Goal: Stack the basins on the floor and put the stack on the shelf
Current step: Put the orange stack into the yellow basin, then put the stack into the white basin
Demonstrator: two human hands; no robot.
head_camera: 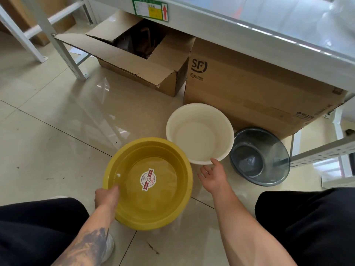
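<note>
Three basins sit unstacked on the tiled floor (57, 116) in front of a person crouching in dark trousers. The left hand (106, 195) grips the near rim of a yellow basin (153, 204), thumb inside the rim. The right hand (214, 176) is open, fingers spread, hovering at the near edge of a white basin (199, 133). A translucent grey basin (259, 156) stands just right of the white one. Behind them, cardboard boxes (249, 89) rest under a white metal shelf (249, 37).
</note>
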